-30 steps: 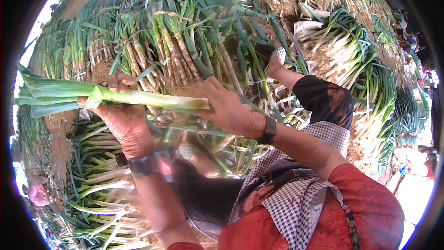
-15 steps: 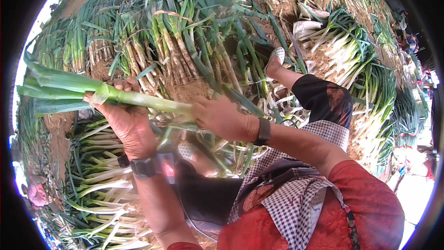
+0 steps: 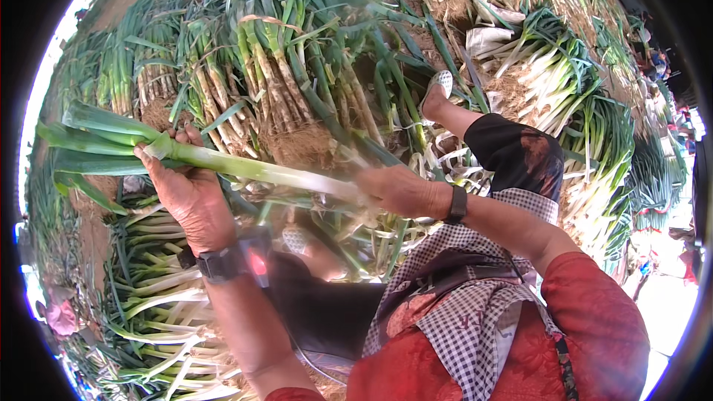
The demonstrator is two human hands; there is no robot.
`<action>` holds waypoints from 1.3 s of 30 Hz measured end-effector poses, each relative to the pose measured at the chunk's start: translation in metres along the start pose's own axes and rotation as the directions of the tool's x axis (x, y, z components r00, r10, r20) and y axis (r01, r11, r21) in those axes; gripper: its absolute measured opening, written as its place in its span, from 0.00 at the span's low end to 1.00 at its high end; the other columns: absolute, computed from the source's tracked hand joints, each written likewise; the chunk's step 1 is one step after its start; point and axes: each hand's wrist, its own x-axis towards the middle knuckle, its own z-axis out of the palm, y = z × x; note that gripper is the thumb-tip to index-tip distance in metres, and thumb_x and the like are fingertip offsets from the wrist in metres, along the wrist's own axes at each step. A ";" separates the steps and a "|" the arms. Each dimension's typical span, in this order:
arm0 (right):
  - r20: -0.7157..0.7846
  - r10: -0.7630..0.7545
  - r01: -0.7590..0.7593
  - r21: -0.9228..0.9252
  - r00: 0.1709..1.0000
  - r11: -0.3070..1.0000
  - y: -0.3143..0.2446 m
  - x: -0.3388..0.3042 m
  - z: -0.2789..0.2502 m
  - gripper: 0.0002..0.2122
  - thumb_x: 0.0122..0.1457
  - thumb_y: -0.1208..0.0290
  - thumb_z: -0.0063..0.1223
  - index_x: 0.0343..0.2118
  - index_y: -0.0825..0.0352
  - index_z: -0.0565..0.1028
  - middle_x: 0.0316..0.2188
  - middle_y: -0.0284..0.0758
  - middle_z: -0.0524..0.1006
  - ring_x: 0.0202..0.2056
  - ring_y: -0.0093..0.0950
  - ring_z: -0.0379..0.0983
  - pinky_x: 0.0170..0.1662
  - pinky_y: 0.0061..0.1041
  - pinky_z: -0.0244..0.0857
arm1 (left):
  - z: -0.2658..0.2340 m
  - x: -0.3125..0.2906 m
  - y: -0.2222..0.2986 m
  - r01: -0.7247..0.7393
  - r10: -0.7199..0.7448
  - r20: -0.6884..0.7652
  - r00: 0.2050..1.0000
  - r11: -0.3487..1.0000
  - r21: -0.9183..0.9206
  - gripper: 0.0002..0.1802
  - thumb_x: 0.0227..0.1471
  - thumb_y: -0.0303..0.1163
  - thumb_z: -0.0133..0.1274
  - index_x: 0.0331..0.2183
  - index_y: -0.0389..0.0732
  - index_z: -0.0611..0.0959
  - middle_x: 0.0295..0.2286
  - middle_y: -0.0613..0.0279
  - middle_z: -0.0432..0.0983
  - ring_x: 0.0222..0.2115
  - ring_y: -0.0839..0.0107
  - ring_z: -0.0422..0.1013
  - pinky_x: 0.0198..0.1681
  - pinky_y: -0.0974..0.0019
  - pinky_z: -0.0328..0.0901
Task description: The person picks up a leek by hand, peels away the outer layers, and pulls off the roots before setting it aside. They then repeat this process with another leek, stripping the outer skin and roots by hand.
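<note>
While the lower shaft of the leek-like stalk [image 3: 256, 169] looks pale and smooth to me, a loose leaf piece [image 3: 157, 146] clings near its fork, so I judge this one mostly stripped but not quite finished. Pale stalks [image 3: 163, 297] at lower left seem done; brown-stained bundles [image 3: 278, 96] beyond look untouched, so plenty remains. I see the stalk raised between the left hand [image 3: 191, 197] and the right hand [image 3: 405, 189]. Its long axis crosses my view, sloping gently down from left to right: leaves fan leftward, the white end points right. The left hand wraps round it, fingers curled over; the right is blurred at the white end, and I cannot tell whether it pinches anything.
</note>
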 end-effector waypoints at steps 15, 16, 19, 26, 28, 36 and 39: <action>-0.017 0.009 -0.002 0.339 1.000 0.941 -0.005 0.055 0.016 0.12 0.50 0.66 0.61 0.30 0.70 0.72 0.29 0.44 0.73 0.32 0.43 0.71 0.36 0.38 0.63 | 0.016 0.002 -0.006 -0.042 0.035 0.103 0.994 0.997 0.061 0.27 0.56 0.51 0.51 0.46 0.37 0.73 0.29 0.59 0.72 0.29 0.65 0.70 0.42 0.60 0.69; -0.011 0.015 -0.011 0.338 1.000 0.941 -0.010 0.056 0.018 0.12 0.50 0.66 0.61 0.30 0.70 0.72 0.29 0.44 0.73 0.32 0.43 0.71 0.36 0.38 0.63 | 0.026 -0.010 -0.018 -0.036 0.030 0.098 0.995 0.998 0.058 0.27 0.56 0.51 0.51 0.46 0.37 0.73 0.29 0.59 0.72 0.29 0.65 0.70 0.42 0.60 0.69; -0.273 -0.169 0.263 0.357 0.947 0.896 -0.025 0.073 0.017 0.14 0.50 0.65 0.61 0.33 0.70 0.72 0.29 0.43 0.74 0.33 0.42 0.72 0.36 0.36 0.63 | 0.033 -0.029 -0.038 -0.095 0.031 0.136 0.990 0.867 0.490 0.32 0.58 0.55 0.45 0.49 0.36 0.70 0.25 0.63 0.69 0.25 0.71 0.68 0.31 0.67 0.67; 0.312 -0.221 -0.069 0.705 0.924 0.706 -0.026 0.050 0.009 0.19 0.59 0.53 0.52 0.39 0.69 0.74 0.28 0.38 0.74 0.32 0.27 0.70 0.36 0.30 0.64 | 0.003 0.015 -0.013 0.253 -0.261 0.566 0.782 0.963 0.095 0.27 0.55 0.49 0.53 0.43 0.34 0.72 0.20 0.67 0.66 0.17 0.79 0.62 0.17 0.74 0.61; 0.280 -0.241 -0.024 0.697 0.929 0.717 -0.026 0.028 0.008 0.19 0.62 0.54 0.47 0.38 0.69 0.75 0.27 0.37 0.73 0.28 0.26 0.69 0.33 0.30 0.64 | 0.003 0.019 0.001 0.283 -0.266 0.497 0.826 0.958 0.041 0.25 0.54 0.45 0.56 0.42 0.32 0.71 0.19 0.68 0.65 0.16 0.79 0.60 0.15 0.76 0.59; 0.041 0.150 -0.147 -0.081 0.988 0.986 0.095 -0.049 0.086 0.08 0.57 0.68 0.50 0.35 0.66 0.75 0.27 0.44 0.77 0.29 0.40 0.75 0.31 0.38 0.67 | -0.030 0.040 0.048 0.131 -0.127 0.457 0.880 0.991 0.022 0.26 0.50 0.43 0.59 0.43 0.35 0.70 0.22 0.68 0.61 0.21 0.78 0.57 0.22 0.75 0.56; 0.316 0.496 -0.453 -0.204 0.809 0.868 0.126 -0.074 0.084 0.08 0.55 0.69 0.50 0.36 0.66 0.74 0.28 0.43 0.76 0.31 0.43 0.75 0.34 0.41 0.68 | -0.033 0.031 0.046 -0.031 -0.002 0.396 0.918 0.997 0.076 0.29 0.50 0.47 0.59 0.45 0.37 0.71 0.22 0.68 0.61 0.22 0.76 0.58 0.23 0.74 0.57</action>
